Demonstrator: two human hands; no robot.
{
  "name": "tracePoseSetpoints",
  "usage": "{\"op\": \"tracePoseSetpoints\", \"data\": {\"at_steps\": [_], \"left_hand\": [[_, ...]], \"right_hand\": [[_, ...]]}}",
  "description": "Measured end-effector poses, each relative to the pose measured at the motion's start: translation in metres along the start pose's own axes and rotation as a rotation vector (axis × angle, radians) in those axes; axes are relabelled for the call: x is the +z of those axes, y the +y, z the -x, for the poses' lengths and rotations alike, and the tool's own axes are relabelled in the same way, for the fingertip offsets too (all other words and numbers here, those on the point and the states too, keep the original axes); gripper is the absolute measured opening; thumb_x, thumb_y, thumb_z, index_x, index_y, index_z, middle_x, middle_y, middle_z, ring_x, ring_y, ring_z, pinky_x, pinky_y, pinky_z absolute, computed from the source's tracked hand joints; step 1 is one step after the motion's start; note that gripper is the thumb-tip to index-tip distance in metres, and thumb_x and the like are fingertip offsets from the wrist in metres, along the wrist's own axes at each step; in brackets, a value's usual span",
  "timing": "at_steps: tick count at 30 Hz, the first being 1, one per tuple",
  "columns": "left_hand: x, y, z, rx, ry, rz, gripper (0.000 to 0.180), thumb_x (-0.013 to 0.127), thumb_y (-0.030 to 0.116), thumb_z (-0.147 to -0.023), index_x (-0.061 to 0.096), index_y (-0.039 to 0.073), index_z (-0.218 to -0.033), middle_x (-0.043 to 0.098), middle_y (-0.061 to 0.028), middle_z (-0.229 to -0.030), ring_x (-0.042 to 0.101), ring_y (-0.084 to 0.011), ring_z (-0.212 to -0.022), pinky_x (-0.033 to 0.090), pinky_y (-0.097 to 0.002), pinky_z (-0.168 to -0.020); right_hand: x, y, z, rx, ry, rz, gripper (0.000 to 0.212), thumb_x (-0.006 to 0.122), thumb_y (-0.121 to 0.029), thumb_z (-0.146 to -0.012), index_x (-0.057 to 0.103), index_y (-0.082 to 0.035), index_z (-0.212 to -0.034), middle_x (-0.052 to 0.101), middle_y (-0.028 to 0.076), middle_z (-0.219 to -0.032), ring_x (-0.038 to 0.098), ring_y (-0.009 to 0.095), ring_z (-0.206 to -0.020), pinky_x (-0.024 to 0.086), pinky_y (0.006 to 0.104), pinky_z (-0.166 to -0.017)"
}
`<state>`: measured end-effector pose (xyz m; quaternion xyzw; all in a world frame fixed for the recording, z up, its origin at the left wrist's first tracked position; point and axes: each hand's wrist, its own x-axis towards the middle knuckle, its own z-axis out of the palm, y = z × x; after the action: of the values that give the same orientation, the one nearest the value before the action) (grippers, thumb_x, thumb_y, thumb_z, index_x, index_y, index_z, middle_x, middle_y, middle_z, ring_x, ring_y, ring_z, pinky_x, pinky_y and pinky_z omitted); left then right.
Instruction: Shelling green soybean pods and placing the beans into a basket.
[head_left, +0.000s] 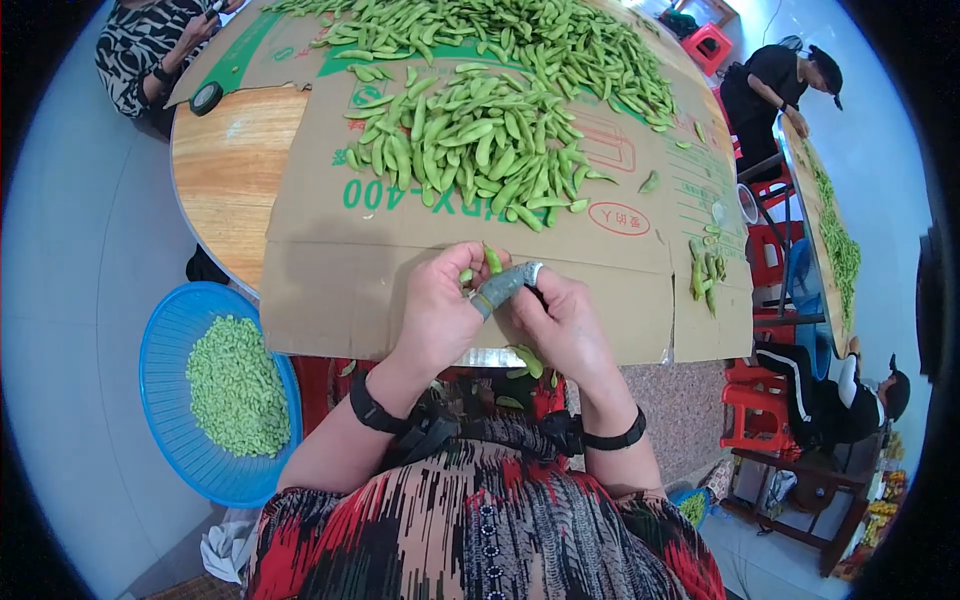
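Over the near edge of a flattened cardboard sheet (330,300), my two hands meet close together. My left hand (438,310) is closed around a green bean pod (492,258), whose tip sticks up between the fingers. A grey-green sleeve (505,288) with a pale tip covers its thumb, which points toward my right hand (568,325). The right fingers are curled in against that sleeve; what they hold, if anything, is hidden. Below them, a few green pod pieces (527,360) show past the table edge. Beyond my hands lies a heap of unshelled pods (480,140).
A blue basket (165,400) of shelled beans stands low at my left. A black roll (206,98) lies on the wooden table (235,170). Several pods (708,270) lie at right. Other people (165,50) are nearby, with red stools (755,405) and another table (815,230) at right.
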<state>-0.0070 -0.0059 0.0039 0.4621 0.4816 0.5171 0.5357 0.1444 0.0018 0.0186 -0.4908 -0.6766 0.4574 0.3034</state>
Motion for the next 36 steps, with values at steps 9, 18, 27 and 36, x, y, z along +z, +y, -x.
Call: {"op": "tracePoseSetpoints", "data": {"at_steps": [9, 18, 27, 36], "left_hand": [[-0.004, -0.006, 0.002, 0.010, -0.070, 0.191, 0.028, 0.061, -0.001, -0.081, 0.058, 0.000, -0.108, 0.058, 0.0000, -0.095, 0.050, -0.0040, -0.081, 0.043, -0.0191, -0.070], [-0.001, 0.001, 0.001, 0.017, -0.091, 0.134, 0.036, 0.052, -0.003, -0.085, 0.053, 0.002, -0.121, 0.058, -0.0015, -0.109, 0.051, -0.0063, -0.083, 0.042, -0.0196, -0.074], [0.001, -0.001, 0.006, 0.189, -0.167, 0.074, 0.057, 0.052, -0.005, -0.082, 0.031, 0.004, -0.134, 0.058, -0.0035, -0.087, 0.054, -0.0116, -0.070, 0.044, -0.0235, -0.068], [-0.019, 0.013, 0.001, -0.289, -0.469, 0.869, 0.056, 0.052, 0.002, -0.085, 0.031, 0.006, -0.137, 0.052, -0.0036, -0.081, 0.042, -0.0043, -0.061, 0.030, -0.0147, -0.050]], "right_hand": [[-0.002, -0.005, -0.010, 0.204, -0.079, -0.311, 0.017, 0.048, -0.016, -0.091, 0.058, -0.004, -0.082, 0.050, -0.004, -0.062, 0.042, 0.003, -0.054, 0.035, 0.0197, -0.049], [-0.005, -0.007, -0.003, 0.035, 0.015, 0.059, 0.025, 0.049, -0.021, -0.092, 0.054, 0.000, -0.080, 0.050, 0.004, -0.055, 0.047, 0.010, -0.049, 0.040, 0.0274, -0.047], [-0.007, -0.010, -0.016, 0.089, 0.007, -0.500, 0.017, 0.053, -0.016, -0.090, 0.055, -0.003, -0.102, 0.051, -0.004, -0.071, 0.043, 0.005, -0.054, 0.036, 0.0217, -0.049], [0.004, -0.012, -0.011, 0.062, -0.067, -0.902, 0.018, 0.053, -0.012, -0.091, 0.050, -0.005, -0.107, 0.045, -0.005, -0.067, 0.036, 0.002, -0.049, 0.028, 0.0173, -0.044]]}}
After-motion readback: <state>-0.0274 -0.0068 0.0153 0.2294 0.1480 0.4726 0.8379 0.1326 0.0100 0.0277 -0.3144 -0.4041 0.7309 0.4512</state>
